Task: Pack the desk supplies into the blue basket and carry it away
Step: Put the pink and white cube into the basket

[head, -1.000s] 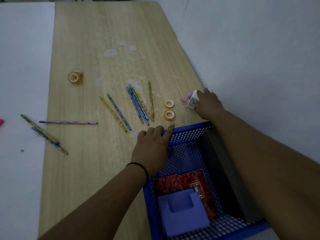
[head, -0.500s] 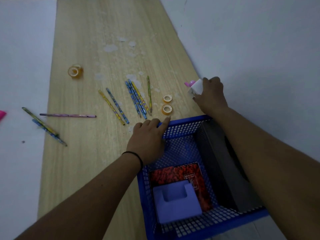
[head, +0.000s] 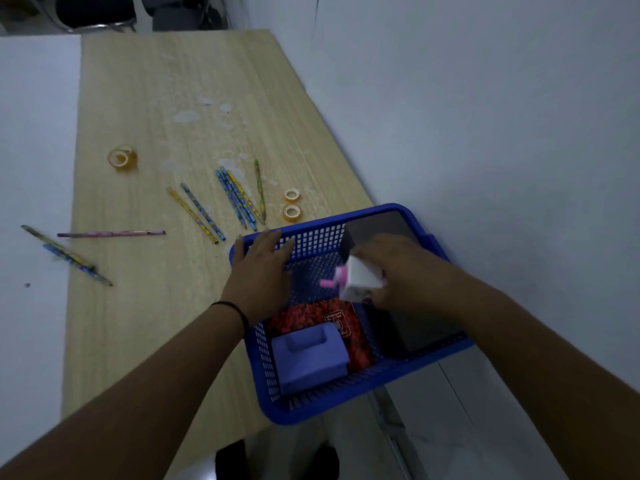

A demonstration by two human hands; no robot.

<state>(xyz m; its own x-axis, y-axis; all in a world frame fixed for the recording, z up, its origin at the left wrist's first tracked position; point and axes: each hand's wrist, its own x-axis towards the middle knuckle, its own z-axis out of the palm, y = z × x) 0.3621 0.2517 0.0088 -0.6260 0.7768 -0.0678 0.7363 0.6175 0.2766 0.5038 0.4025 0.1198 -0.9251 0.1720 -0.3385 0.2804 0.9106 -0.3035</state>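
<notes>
A blue mesh basket [head: 363, 398] sits at the wooden desk's near right corner. Inside it lie a red patterned notebook [head: 311, 315], a lilac block [head: 308, 356] and a dark box [head: 415, 327]. My right hand [head: 398, 275] grips a small white box with a pink part [head: 356, 280] above the basket's inside. My left hand [head: 259, 271] rests with straight fingers on the basket's far left rim. Several patterned pencils [head: 239, 195] and two small tape rolls [head: 291, 204] lie just beyond the basket.
A larger tape roll [head: 121, 158] stands further left on the desk [head: 166, 98]. Three more pencils [head: 110, 233] lie at the left, partly on a white surface [head: 31, 168]. A grey wall [head: 485, 133] runs along the right. Floor shows below the basket.
My right hand lifted the white box from the desk's right edge and brought it back over the basket. The left hand stayed on the rim.
</notes>
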